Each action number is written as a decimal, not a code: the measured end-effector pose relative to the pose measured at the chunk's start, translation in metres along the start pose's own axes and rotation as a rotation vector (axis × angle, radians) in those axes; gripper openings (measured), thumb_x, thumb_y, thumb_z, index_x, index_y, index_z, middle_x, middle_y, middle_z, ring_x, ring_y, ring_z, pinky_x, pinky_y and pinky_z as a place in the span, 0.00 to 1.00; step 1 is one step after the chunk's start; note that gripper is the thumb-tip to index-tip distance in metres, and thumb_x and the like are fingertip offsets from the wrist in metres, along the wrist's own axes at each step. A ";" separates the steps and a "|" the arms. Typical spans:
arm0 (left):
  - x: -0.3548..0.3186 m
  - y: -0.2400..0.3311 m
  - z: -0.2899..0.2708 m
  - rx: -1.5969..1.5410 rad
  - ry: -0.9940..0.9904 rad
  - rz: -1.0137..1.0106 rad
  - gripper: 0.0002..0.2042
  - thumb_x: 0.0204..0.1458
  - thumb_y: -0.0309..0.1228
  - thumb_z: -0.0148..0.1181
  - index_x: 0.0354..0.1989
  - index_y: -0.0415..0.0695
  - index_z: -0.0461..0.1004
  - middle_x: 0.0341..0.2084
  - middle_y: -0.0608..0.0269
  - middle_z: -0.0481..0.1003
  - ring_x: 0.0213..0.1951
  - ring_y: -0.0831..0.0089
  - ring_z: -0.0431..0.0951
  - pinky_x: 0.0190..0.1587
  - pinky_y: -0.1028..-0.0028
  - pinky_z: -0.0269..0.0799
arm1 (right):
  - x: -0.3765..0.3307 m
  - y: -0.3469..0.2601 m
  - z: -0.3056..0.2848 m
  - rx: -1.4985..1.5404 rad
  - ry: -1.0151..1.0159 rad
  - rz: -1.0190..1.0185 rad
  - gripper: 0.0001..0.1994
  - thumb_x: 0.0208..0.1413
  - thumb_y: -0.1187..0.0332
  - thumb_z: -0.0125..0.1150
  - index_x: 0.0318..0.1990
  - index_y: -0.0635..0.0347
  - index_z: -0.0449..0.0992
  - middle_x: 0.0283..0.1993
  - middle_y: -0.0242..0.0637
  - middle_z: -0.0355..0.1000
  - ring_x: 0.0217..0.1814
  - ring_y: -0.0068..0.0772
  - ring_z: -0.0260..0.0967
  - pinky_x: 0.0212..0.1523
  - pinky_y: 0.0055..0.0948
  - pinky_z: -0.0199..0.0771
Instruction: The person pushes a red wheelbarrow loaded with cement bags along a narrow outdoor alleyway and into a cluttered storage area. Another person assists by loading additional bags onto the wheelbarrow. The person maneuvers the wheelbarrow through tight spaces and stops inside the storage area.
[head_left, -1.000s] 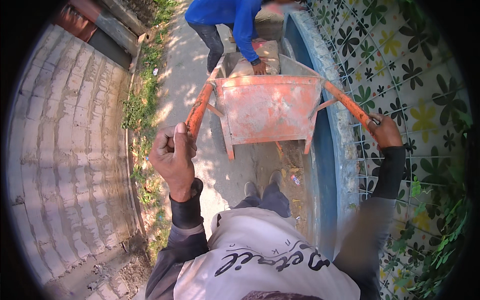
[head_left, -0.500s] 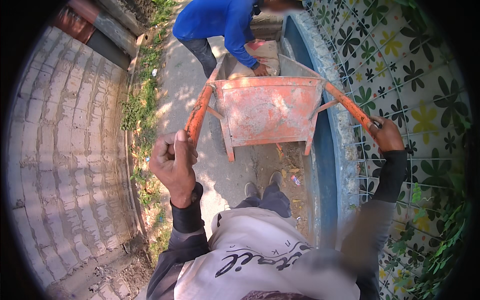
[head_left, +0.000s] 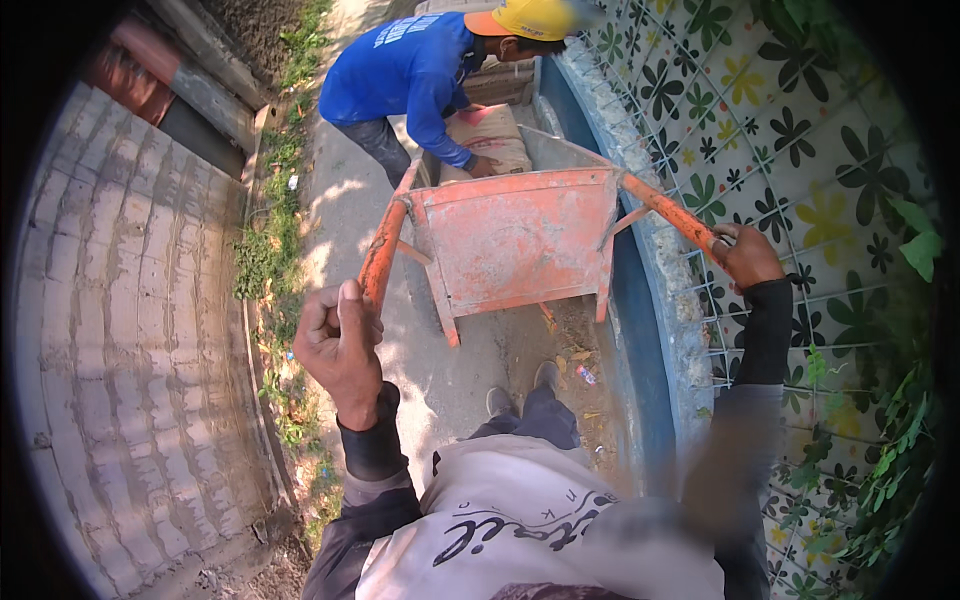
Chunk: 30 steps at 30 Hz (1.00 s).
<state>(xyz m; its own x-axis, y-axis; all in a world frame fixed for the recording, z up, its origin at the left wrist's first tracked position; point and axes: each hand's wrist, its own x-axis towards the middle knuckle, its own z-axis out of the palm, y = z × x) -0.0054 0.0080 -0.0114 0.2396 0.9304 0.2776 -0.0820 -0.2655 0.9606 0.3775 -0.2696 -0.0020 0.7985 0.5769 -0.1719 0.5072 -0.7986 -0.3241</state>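
An orange wheelbarrow (head_left: 520,235) stands on a narrow concrete path in front of me. My left hand (head_left: 340,345) is closed around its left handle (head_left: 383,250). The right handle (head_left: 670,212) is gripped by my right hand (head_left: 745,255), close to the patterned wall. At the far end a person in a blue shirt (head_left: 405,70) and yellow cap bends over the tub, with hands on a tan sack (head_left: 490,135) lying in it.
A wall with a flower pattern (head_left: 790,130) and a blue base runs along the right. A grass strip (head_left: 275,250) and a brick-paved surface (head_left: 120,330) lie to the left. Green leaves (head_left: 900,450) hang at the right edge. My shoes (head_left: 520,390) stand behind the wheelbarrow.
The person in blue has leaned further over the tub and the tan sack now lies in it. My hands have stayed on the handles.
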 end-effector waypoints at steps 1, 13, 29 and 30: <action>-0.002 -0.004 0.004 0.006 -0.004 0.001 0.08 0.61 0.29 0.58 0.31 0.40 0.72 0.14 0.70 0.69 0.16 0.86 0.64 0.19 0.82 0.58 | 0.000 0.018 0.000 -0.065 0.044 -0.027 0.22 0.52 0.57 0.60 0.49 0.63 0.79 0.39 0.51 0.78 0.42 0.50 0.76 0.47 0.39 0.73; 0.036 0.019 -0.056 0.354 -1.056 -0.286 0.15 0.62 0.35 0.51 0.56 0.47 0.71 0.37 0.61 0.74 0.33 0.67 0.75 0.40 0.60 0.73 | 0.009 0.003 0.008 -0.136 0.157 -0.032 0.14 0.47 0.62 0.58 0.29 0.65 0.81 0.31 0.51 0.78 0.35 0.52 0.77 0.38 0.45 0.77; 0.011 0.026 -0.035 -0.020 -0.612 -0.307 0.14 0.51 0.28 0.68 0.45 0.36 0.77 0.12 0.75 0.67 0.16 0.86 0.66 0.21 0.81 0.55 | -0.002 -0.004 -0.007 -0.085 0.018 0.016 0.16 0.47 0.58 0.64 0.38 0.60 0.83 0.34 0.51 0.78 0.40 0.52 0.76 0.45 0.44 0.74; 0.010 0.027 -0.032 -0.011 -0.608 -0.299 0.15 0.51 0.28 0.68 0.45 0.36 0.77 0.12 0.75 0.67 0.16 0.86 0.65 0.21 0.81 0.55 | -0.001 0.001 -0.006 -0.080 0.026 0.012 0.16 0.47 0.58 0.64 0.38 0.60 0.83 0.34 0.51 0.78 0.40 0.52 0.76 0.45 0.44 0.74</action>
<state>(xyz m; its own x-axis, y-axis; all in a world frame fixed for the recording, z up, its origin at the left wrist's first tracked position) -0.0366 0.0184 0.0168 0.7551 0.6544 -0.0393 0.0635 -0.0134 0.9979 0.3796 -0.2720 0.0030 0.8121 0.5637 -0.1508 0.5213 -0.8169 -0.2467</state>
